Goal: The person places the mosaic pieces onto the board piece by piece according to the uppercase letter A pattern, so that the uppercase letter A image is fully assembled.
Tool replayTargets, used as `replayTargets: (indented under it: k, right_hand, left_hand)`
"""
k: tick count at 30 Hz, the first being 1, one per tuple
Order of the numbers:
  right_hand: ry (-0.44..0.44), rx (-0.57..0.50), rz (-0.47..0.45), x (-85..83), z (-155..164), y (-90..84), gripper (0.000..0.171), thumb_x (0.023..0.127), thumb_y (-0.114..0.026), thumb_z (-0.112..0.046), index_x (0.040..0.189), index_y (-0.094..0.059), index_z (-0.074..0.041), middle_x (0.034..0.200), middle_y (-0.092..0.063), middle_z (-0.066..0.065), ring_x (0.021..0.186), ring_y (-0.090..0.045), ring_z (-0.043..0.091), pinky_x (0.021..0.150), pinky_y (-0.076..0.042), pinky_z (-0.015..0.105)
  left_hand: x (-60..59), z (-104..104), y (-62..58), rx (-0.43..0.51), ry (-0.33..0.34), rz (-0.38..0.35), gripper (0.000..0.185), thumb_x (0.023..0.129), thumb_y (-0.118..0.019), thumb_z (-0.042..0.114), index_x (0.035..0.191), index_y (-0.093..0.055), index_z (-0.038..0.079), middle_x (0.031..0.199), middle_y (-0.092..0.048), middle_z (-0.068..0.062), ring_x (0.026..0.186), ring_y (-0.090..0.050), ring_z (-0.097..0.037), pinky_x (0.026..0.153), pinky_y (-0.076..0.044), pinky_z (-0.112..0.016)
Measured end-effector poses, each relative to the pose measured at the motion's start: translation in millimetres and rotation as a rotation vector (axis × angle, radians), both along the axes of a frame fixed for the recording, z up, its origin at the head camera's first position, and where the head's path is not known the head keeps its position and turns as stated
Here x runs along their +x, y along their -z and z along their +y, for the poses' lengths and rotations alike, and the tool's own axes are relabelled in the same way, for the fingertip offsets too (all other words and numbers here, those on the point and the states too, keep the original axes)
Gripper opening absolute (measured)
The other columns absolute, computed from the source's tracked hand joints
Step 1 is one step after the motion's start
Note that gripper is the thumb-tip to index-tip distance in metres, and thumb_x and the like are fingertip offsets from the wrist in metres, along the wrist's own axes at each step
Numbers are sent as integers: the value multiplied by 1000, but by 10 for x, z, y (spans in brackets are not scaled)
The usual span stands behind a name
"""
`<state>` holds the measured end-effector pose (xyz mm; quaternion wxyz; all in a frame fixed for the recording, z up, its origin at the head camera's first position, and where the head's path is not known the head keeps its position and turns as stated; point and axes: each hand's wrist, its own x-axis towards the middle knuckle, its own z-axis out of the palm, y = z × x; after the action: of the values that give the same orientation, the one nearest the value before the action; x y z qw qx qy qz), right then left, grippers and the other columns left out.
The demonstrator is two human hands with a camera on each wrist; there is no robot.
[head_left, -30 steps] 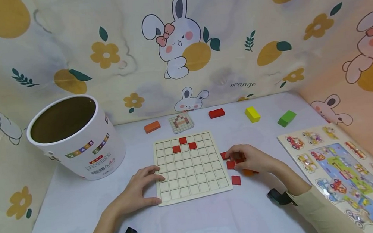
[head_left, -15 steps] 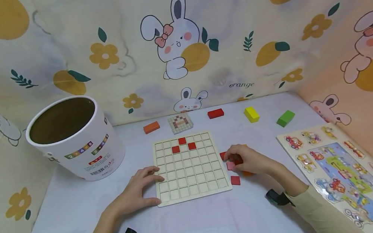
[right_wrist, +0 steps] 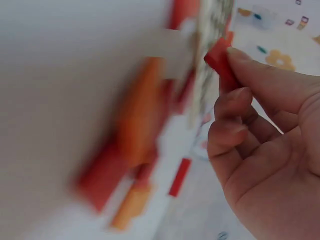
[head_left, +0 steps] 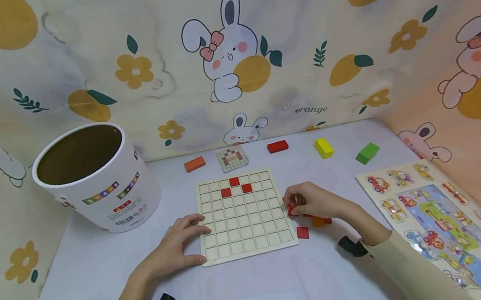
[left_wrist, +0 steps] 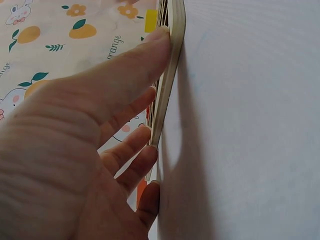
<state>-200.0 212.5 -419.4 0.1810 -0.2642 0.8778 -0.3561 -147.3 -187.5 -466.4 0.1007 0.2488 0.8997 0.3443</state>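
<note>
- Two bare hands work at a flat square wooden grid board (head_left: 246,215) lying in the lower middle of the frame on a smooth pale table (head_left: 279,286).
- Left hand (head_left: 179,245) rests at the board's left edge, fingers straight and relaxed, thumb at the near corner; the left wrist view shows the fingertips (left_wrist: 161,35) pressed against the board's thin pale wooden rim (left_wrist: 172,60), holding nothing.
- Right hand (head_left: 312,202), just right of the board, pinches a small red square wooden tile (head_left: 291,210) between thumb and curled fingers; the right wrist view shows the tile (right_wrist: 220,60) clamped at the fingertips, its edges crisp, the rest blurred.
- Three red tiles (head_left: 235,186) already sit in cells near the board's top, forming a small peak.
- Loose pieces lie under and beside the right hand: a red square tile (head_left: 302,232) on the table just off the board's right edge, and an orange block (head_left: 318,220) partly hidden by the hand.
- Along the back stand an orange brick (head_left: 195,164), a small printed pattern card (head_left: 233,158), a red brick (head_left: 277,146), a yellow brick (head_left: 324,147) and a green brick (head_left: 368,152).
- Upper left: a white cylindrical cardboard tub (head_left: 95,181), tilted, open-topped.
- Lower right: a glossy picture puzzle board with vehicles (head_left: 438,220).
</note>
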Motion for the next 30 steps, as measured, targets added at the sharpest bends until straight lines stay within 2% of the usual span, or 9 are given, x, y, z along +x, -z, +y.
replayTargets:
  k: [3, 6, 11, 17, 23, 30]
  right_hand:
    - [-22, -6, 7, -125, -197, -102, 14, 89, -73, -4, 101, -68, -8, 82, -59, -1, 81, -55, 20, 65, -48, 26]
    - [-77, -17, 43, -282, -465, -134, 11, 91, -70, -2, 101, -69, -7, 83, -60, -1, 80, -55, 19, 67, -48, 26]
    - [-146, -58, 64, -497, -967, -94, 13, 91, -66, 4, 103, -70, -2, 82, -59, 1, 74, -52, 16, 68, -46, 26]
    - [-177, -76, 59, -632, -1471, 6, 14, 92, -65, 4, 105, -68, 0, 85, -61, 4, 77, -53, 15, 69, -46, 24]
    - [-127, -67, 27, -709, -1641, 114, 11, 91, -66, 5, 97, -69, -3, 85, -61, 3, 80, -54, 14, 70, -46, 24]
    - [-182, -51, 52, -729, -1700, 136, 11, 89, -69, 4, 96, -74, -3, 91, -65, 6, 82, -55, 14, 72, -47, 23]
  left_hand:
    - [3, -1, -3, -3, -5, -7, 57, 73, -86, 44, 124, -65, 30, 152, -40, 0, 143, -31, -30, 111, -25, -62]
    - [8, 3, -14, -1, -10, -13, 57, 72, -87, 42, 124, -66, 30, 152, -40, 0, 143, -31, -29, 112, -24, -62]
    - [-1, 15, -21, 7, 5, -11, 57, 73, -86, 42, 125, -65, 29, 152, -40, -1, 143, -30, -31, 111, -24, -63]
    - [0, 7, -18, 16, 14, 4, 56, 74, -86, 43, 124, -66, 28, 150, -42, -3, 142, -32, -34, 109, -24, -66]
    - [-14, 7, -6, 20, 35, 6, 56, 75, -85, 45, 125, -65, 29, 151, -41, -1, 142, -32, -31, 110, -25, -64]
    - [-12, -26, -5, 13, 27, 13, 55, 75, -85, 45, 125, -65, 30, 150, -42, -2, 141, -33, -32, 109, -25, -65]
